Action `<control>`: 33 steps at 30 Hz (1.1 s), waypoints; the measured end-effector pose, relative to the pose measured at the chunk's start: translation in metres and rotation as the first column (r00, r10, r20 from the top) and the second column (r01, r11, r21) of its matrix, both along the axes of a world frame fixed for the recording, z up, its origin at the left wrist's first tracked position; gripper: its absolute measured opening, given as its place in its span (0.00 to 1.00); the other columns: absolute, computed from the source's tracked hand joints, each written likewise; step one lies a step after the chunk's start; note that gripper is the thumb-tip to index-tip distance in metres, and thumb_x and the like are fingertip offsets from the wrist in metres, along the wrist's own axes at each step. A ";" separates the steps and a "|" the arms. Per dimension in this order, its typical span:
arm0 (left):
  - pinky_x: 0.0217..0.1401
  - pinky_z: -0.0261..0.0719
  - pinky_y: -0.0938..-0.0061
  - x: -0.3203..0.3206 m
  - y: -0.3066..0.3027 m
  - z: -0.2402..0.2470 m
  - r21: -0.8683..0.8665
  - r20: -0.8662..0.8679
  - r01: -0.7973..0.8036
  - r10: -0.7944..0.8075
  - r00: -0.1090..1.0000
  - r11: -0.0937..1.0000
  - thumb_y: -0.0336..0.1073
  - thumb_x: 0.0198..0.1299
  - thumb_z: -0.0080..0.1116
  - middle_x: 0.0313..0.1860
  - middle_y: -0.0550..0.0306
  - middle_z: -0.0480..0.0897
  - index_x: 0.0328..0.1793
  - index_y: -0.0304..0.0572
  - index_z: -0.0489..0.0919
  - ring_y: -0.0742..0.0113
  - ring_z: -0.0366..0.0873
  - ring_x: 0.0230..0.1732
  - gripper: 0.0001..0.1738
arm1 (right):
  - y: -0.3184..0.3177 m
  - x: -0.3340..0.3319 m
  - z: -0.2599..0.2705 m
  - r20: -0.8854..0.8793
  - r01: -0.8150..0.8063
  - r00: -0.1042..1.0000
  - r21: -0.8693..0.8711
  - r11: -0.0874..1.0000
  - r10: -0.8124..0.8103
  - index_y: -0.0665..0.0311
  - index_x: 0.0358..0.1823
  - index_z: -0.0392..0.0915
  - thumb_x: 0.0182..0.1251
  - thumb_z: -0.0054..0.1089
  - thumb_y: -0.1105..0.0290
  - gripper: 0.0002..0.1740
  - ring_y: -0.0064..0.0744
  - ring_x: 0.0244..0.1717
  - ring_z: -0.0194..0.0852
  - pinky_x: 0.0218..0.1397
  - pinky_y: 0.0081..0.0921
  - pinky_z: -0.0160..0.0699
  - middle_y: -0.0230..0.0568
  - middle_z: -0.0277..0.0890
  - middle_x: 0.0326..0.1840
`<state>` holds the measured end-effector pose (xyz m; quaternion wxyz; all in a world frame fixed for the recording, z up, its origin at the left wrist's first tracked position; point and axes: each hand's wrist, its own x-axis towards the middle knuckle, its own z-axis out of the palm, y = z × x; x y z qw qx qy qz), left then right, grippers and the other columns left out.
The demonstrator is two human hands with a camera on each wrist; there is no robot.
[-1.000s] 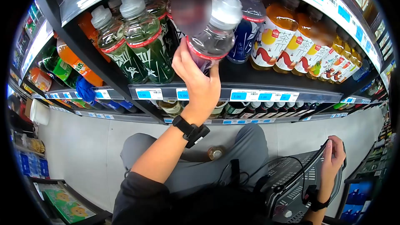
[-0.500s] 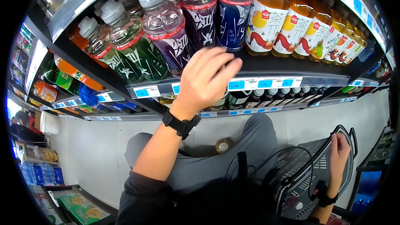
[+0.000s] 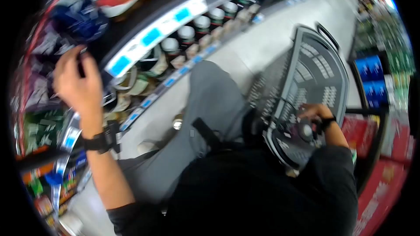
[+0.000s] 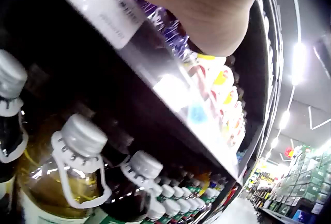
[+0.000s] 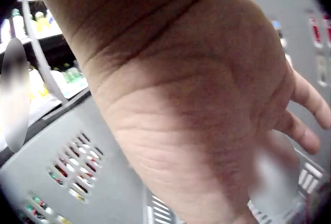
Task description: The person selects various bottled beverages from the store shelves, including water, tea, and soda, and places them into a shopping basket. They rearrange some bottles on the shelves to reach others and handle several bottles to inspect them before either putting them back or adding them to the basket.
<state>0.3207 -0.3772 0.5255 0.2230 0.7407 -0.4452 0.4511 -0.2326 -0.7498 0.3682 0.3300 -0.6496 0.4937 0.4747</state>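
My left hand (image 3: 78,76) is raised at the shelf front, fingers loosely bent and holding nothing. It overlaps the row of sports drink bottles, nearest the purple ones (image 3: 41,76) and beside a dark blue one (image 3: 81,17). In the left wrist view its palm (image 4: 207,9) covers part of the shelf edge. Down inside the grey basket (image 3: 299,43), my right hand (image 3: 317,112) is at a bottle with a pale cap (image 3: 306,132). Its fingers (image 5: 302,133) reach out past the cap in the right wrist view, and the palm hides much of the bottle.
Price tags (image 3: 151,37) line the shelf edge. Below it stand large handled bottles (image 4: 77,172) and several white-capped dark bottles (image 3: 187,32). A small bottle (image 3: 177,122) is on the floor by my leg. Red boxes (image 3: 380,196) and blue packs (image 3: 369,76) stand at the right.
My view has swung right and down toward the basket. The left hand let go of the purple bottle on the shelf and drew off it. The right hand moved from the basket's rim down inside.
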 end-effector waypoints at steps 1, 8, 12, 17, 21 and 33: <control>0.45 0.77 0.63 0.002 -0.001 -0.006 0.000 0.064 0.002 -0.002 0.998 1.000 0.30 0.57 0.62 0.42 0.54 0.85 0.40 0.44 0.85 0.55 0.82 0.41 0.06 | -0.007 -0.046 -0.041 0.030 0.074 0.996 0.160 0.984 -0.080 0.64 0.59 0.73 0.53 0.68 0.42 0.40 0.42 0.53 0.75 0.46 0.39 0.78 0.46 0.74 0.61; 0.50 0.75 0.65 0.014 0.003 -0.022 0.061 0.074 -0.139 0.134 0.988 0.988 0.32 0.59 0.60 0.44 0.59 0.84 0.42 0.46 0.84 0.58 0.81 0.46 0.06 | 0.050 -0.055 -0.054 -0.064 0.249 0.968 0.090 0.964 -0.243 0.65 0.58 0.74 0.47 0.71 0.53 0.37 0.42 0.51 0.76 0.58 0.36 0.70 0.43 0.80 0.47; 0.49 0.75 0.65 0.019 0.006 -0.025 0.054 0.089 -0.118 0.113 0.990 0.991 0.31 0.59 0.61 0.43 0.61 0.84 0.41 0.48 0.84 0.59 0.81 0.46 0.06 | 0.066 -0.034 -0.043 0.020 0.075 0.997 -0.043 0.996 -0.075 0.65 0.48 0.82 0.36 0.73 0.53 0.35 0.45 0.47 0.81 0.49 0.37 0.78 0.48 0.83 0.43; 0.48 0.73 0.65 0.012 0.005 -0.019 -0.028 0.011 0.067 -0.067 0.998 0.997 0.25 0.56 0.62 0.40 0.54 0.83 0.40 0.44 0.84 0.56 0.79 0.43 0.07 | 0.052 -0.003 -0.021 0.120 -0.067 0.989 -0.151 0.986 0.085 0.66 0.44 0.84 0.32 0.73 0.54 0.34 0.49 0.45 0.83 0.46 0.37 0.81 0.51 0.84 0.45; 0.47 0.73 0.64 -0.018 -0.011 -0.015 -0.088 -0.061 0.298 -0.304 0.951 0.950 0.21 0.49 0.62 0.40 0.52 0.79 0.40 0.41 0.83 0.54 0.76 0.42 0.12 | 0.050 0.070 0.139 0.181 -0.251 0.945 -0.133 0.959 0.272 0.63 0.62 0.75 0.32 0.76 0.60 0.47 0.44 0.42 0.85 0.50 0.32 0.81 0.48 0.86 0.42; 0.45 0.79 0.62 -0.101 -0.030 0.020 -0.083 -0.027 0.641 -0.644 0.764 0.763 0.39 0.40 0.71 0.44 0.56 0.78 0.42 0.46 0.82 0.56 0.76 0.43 0.19 | 0.177 0.254 0.377 -0.256 -0.503 0.084 -0.845 -0.181 0.963 0.53 0.43 0.82 0.33 0.71 0.74 0.26 0.40 0.29 0.75 0.34 0.35 0.71 0.35 0.75 0.34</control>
